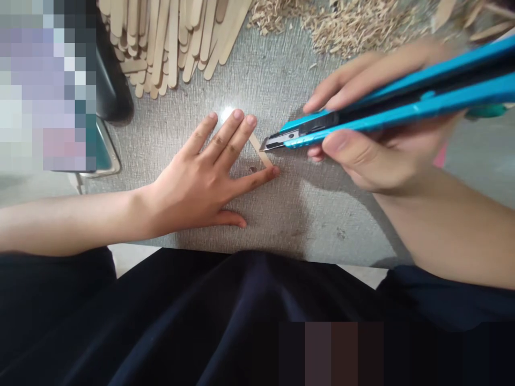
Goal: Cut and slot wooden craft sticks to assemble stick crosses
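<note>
My left hand lies flat with fingers spread on the grey mat, pinning down a short wooden stick under its fingertips. My right hand is closed round a blue utility knife. The knife's blade tip sits right beside the stick, close to my left middle and index fingers.
A heap of flat wooden sticks lies at the top left. Wood shavings are piled at the top right. A dark rounded object stands at the left. My dark-clothed lap fills the bottom.
</note>
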`<state>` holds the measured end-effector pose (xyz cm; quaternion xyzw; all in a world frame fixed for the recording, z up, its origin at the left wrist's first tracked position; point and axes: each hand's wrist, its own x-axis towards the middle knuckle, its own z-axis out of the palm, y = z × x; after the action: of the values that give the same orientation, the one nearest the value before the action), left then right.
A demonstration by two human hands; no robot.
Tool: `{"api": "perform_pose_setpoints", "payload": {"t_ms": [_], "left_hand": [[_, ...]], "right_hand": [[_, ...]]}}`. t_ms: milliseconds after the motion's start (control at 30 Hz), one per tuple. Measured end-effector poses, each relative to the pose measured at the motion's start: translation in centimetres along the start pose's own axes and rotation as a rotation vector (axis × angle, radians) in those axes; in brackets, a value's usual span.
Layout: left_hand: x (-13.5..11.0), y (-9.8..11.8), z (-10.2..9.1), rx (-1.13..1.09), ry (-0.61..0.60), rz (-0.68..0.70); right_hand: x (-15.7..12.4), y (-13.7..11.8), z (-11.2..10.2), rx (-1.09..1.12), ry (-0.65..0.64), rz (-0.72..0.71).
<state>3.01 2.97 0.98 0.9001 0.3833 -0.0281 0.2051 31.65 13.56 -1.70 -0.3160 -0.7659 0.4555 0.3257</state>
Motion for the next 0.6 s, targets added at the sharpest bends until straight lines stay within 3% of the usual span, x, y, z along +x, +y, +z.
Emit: {"api": "perform_pose_setpoints", "payload": {"t_ms": [100, 300, 600], "left_hand": [[0.0, 0.0, 0.1, 0.011, -0.011, -0.005], [0.1, 0.1, -0.1, 0.023, -0.025, -0.014], [0.1, 0.1, 0.1, 0.003, -0.024, -0.022]], "right_hand": [[0.4, -0.7, -0.3, -0.062, -0.028, -0.192], [-0.4, -2.0, 0.1, -0.253, -0.167, -0.220], [-0.5, -3.6, 0.1, -0.294, -0.151, -0.040]]}}
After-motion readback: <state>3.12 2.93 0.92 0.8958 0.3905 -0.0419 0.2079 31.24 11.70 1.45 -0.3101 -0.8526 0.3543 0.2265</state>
